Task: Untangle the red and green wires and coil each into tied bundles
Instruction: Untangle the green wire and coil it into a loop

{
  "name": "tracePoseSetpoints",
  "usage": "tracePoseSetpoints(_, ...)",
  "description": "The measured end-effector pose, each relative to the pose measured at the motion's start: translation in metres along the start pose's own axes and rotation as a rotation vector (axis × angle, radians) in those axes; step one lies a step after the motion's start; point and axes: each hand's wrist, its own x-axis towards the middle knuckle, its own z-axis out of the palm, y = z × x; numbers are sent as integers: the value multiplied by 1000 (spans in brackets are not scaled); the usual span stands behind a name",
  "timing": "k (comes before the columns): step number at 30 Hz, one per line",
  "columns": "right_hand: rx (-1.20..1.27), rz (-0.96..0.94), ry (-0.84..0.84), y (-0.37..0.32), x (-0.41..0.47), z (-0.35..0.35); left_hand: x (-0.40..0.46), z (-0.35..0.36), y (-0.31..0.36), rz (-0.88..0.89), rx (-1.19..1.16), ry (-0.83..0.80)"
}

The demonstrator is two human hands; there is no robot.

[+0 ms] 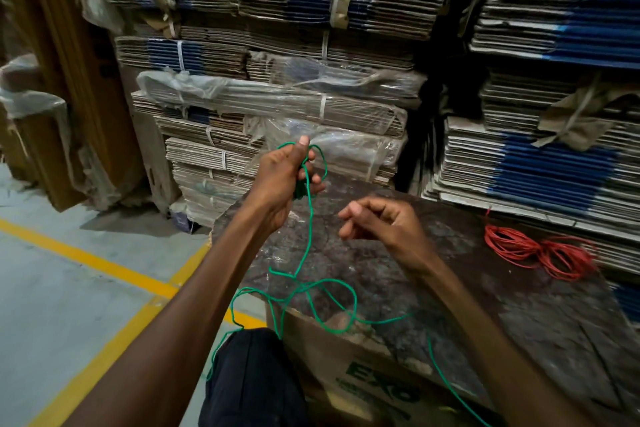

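Green, thin plastic-coated wire (pixel 309 239) is the piece being worked. A few turns of it are gripped in the left hand (pixel 289 180), which is raised above the far edge of the dark, mottled worktop (pixel 433 288); the fingers are curled round the gathered loops and the thumb is pressed upright against them. From that fist a single strand hangs down to a loose, crossing sprawl lying over the near edge of the worktop and the brown cardboard box with green lettering (pixel 363 374), with one run trailing down beside the dark trouser leg (pixel 252 378) and another leading off toward the lower right.

The right hand (pixel 377 222) is held apart from the wire, just to the right of the hanging strand, with its fingers loosely curled and nothing in them.

The red thin wire (pixel 536 248) lies well apart at the right of the worktop as a gathered coil; whether it has been tied cannot be told.

The step in hand is judged to be the coiling of the green wire, with the separating apparently done. For the next move, the hanging strand would need to be taken by the right hand and brought up round the held loops, the crossings in the sprawl being cleared as slack is drawn in.
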Motion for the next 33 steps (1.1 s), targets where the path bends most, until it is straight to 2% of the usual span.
tracePoseSetpoints(3,-7,13,-62,-5,-4,16,1,7,0,34,49,30)
tracePoseSetpoints(9,-105,-32,-54,-12,-5,24,2,13,1,118,161,32)
tracePoseSetpoints(14,187,91,226,-28,3,-2,0,4,3,66,242,-54)
tracePoseSetpoints(16,174,84,312,-31,7,-15,-6,5,1,-1,302,-139)
tracePoseSetpoints(19,78,73,356,-33,13,-29,-16,10,-2,-104,331,-257)
tracePoseSetpoints(25,-305,-99,467,-42,25,-48,-31,9,4,-260,215,-477)
tracePoseSetpoints(33,-450,-123,443,-26,42,-66,-47,4,-7,-410,-190,-684)
